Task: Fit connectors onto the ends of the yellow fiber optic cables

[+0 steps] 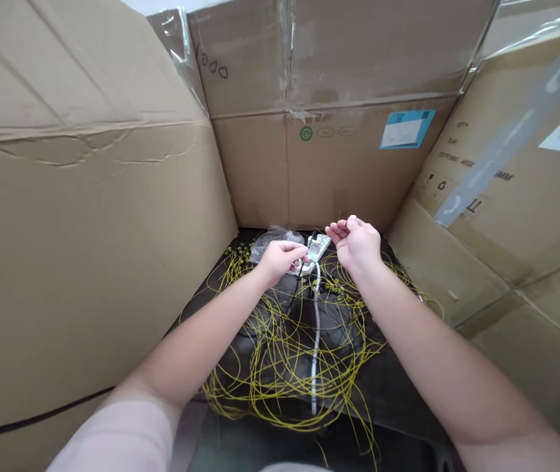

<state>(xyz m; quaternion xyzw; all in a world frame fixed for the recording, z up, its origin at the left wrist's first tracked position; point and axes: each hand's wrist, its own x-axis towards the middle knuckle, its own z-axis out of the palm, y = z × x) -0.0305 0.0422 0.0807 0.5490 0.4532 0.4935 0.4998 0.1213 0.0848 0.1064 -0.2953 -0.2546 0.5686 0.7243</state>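
Note:
My left hand (281, 259) is closed round a small white device (316, 249) that has a white cable (315, 341) running down toward me. Just to its right, my right hand (356, 241) is held with its fingers curled and pinched together, apparently on a thin yellow fibre strand that is too fine to make out clearly. Below both hands lies a loose tangle of thin yellow fibre cables (284, 354) on a dark surface (398, 387).
Large cardboard boxes wall in the space: one on the left (78, 229), one at the back (329, 118) with a blue label (406, 128), and one on the right (520, 196). A crumpled clear plastic bag (273, 239) lies behind my left hand.

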